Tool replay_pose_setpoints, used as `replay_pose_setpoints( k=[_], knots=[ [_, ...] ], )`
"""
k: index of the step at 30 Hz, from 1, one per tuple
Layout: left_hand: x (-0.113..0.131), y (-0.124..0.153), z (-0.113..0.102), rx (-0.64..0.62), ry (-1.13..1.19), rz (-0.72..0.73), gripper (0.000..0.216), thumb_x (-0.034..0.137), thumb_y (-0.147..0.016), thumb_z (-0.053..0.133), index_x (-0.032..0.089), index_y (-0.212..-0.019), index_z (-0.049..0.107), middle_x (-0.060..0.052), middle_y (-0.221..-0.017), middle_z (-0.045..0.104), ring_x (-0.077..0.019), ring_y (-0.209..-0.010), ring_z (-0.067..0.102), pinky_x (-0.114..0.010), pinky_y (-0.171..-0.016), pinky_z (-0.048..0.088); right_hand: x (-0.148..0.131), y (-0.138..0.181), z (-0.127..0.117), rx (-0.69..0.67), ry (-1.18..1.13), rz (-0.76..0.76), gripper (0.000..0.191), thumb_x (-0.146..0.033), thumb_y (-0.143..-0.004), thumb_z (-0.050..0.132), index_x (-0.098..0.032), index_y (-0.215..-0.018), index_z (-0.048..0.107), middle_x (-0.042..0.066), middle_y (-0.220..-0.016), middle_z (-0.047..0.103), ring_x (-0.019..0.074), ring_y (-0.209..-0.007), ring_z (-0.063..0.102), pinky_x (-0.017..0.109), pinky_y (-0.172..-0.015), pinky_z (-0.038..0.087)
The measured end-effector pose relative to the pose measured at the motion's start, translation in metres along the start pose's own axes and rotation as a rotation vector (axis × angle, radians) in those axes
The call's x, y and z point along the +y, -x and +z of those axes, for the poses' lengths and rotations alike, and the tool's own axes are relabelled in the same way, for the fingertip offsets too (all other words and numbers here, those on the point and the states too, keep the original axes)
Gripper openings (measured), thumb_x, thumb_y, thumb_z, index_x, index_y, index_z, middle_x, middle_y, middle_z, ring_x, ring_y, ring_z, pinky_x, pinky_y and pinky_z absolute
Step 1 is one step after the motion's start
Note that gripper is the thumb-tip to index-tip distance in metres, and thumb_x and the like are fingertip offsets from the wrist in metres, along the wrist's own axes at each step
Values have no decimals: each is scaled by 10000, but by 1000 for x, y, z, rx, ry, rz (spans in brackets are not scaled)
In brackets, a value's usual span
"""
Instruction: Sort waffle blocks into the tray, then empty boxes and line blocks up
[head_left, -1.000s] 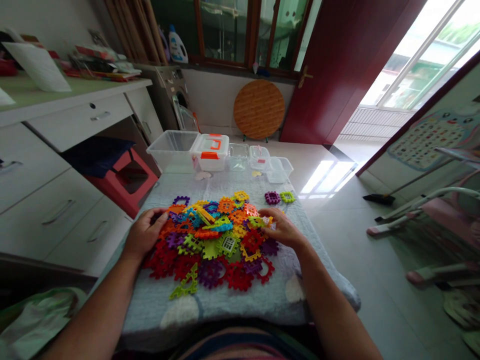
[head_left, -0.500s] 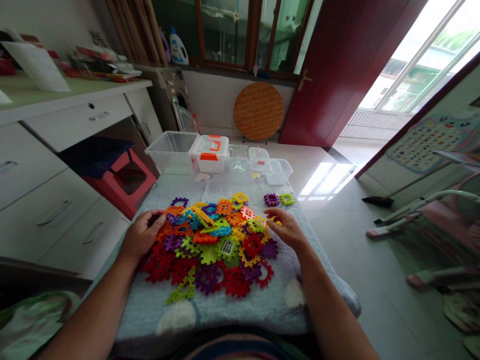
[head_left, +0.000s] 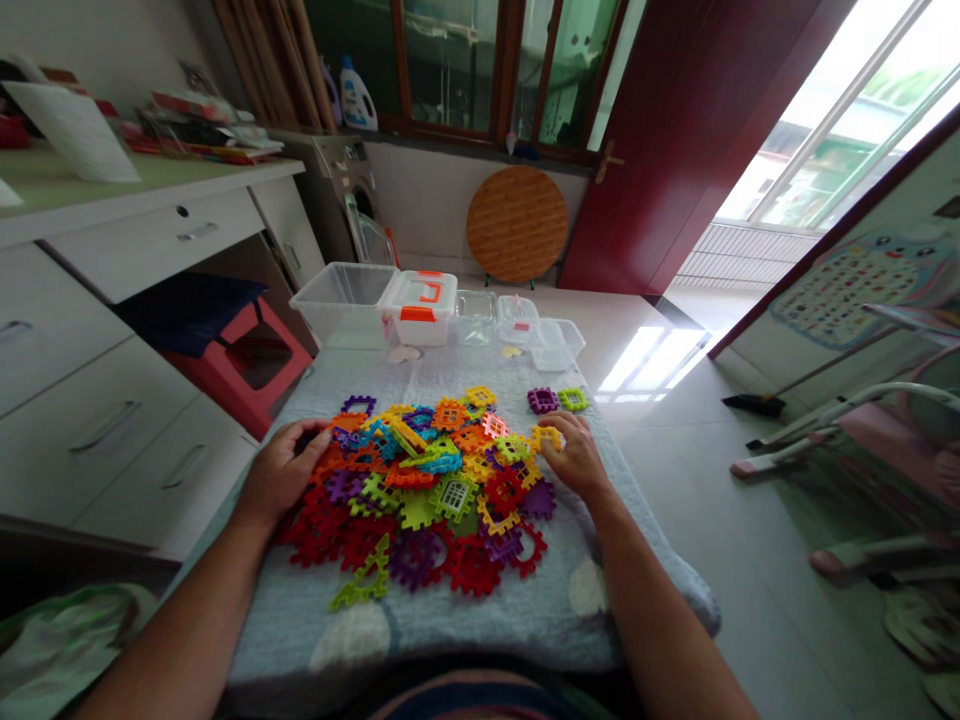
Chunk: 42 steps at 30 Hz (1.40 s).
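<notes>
- The right hand (head_left: 577,462) lies palm down at the pile's edge, fingers bent, their tips on a yellow piece (head_left: 546,437); whether they pinch it or only rest on it, I cannot tell (the knuckles cover the contact).
- The left hand (head_left: 281,478) is cupped against the opposite edge, fingers curled over orange and purple pieces. Its fingertips are hidden among them, so its hold cannot be told either.
- Between the two hands sits the pile of toy pieces (head_left: 439,495): toothed plastic squares in red, purple, green, orange, yellow and blue, heaped so that the lower ones are mostly covered.
- Just beyond the right fingertips, apart from the heap, lie a purple piece (head_left: 541,400) and a green piece (head_left: 574,398), side by side.
- Under both hands is a pale blue blanket (head_left: 450,610); its near edge is cut off by the person's body.
- Well beyond the left hand stand a clear tub (head_left: 341,298) and a lidded box (head_left: 420,305) with orange latch; small clear containers (head_left: 517,318) are beside them, their contents too faint to make out.
</notes>
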<state>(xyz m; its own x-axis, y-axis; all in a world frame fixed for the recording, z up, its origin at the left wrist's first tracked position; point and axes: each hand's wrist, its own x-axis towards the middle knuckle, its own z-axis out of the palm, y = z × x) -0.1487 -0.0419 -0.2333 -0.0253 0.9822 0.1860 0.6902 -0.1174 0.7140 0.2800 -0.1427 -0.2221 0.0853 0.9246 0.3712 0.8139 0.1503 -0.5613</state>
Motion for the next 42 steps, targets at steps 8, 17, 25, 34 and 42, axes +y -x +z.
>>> replay_pose_setpoints(
  k=[8, 17, 25, 34, 42],
  knots=[
    [-3, -2, 0, -8, -4, 16, 414, 562, -810, 521, 229, -1001, 674, -51, -1078, 699, -265, -1018, 653, -404, -1004, 485, -23, -1, 3, -277, -163, -151, 378, -295, -841, 654, -226, -1212, 637, 76, -1149, 656, 246, -1133, 533, 444, -1035, 404],
    [-1, -1, -1, -6, -18, 15, 398, 549, -816, 524, 230, -1000, 674, -46, -1078, 701, -257, -1017, 652, -384, -999, 488, -5, -6, -3, -128, -242, -124, 411, -288, -785, 698, -223, -1185, 632, 77, -1158, 649, 229, -1086, 592, 419, -986, 464],
    [-2, 0, -1, -4, -3, 10, 400, 566, -808, 532, 240, -993, 675, -44, -1059, 708, -257, -977, 658, -386, -984, 499, 69, -59, -59, -12, 28, 35, 493, -203, -706, 659, -202, -1198, 624, 97, -1154, 663, 252, -1034, 620, 449, -953, 483],
    [-1, 0, -1, 5, 2, 2, 411, 566, -798, 536, 237, -999, 676, -50, -1062, 705, -268, -993, 660, -400, -989, 499, 104, -82, -59, -302, 159, 69, 695, -117, -636, 636, -194, -1323, 564, 109, -1295, 643, 285, -1200, 576, 472, -1048, 429],
    [4, 1, -2, -1, 2, 2, 400, 558, -794, 530, 231, -979, 668, -56, -1057, 701, -266, -1002, 653, -394, -994, 493, 96, -91, -51, -414, 239, 5, 689, -66, -584, 616, -180, -1263, 611, 130, -1297, 643, 294, -1213, 575, 455, -1069, 413]
  ],
)
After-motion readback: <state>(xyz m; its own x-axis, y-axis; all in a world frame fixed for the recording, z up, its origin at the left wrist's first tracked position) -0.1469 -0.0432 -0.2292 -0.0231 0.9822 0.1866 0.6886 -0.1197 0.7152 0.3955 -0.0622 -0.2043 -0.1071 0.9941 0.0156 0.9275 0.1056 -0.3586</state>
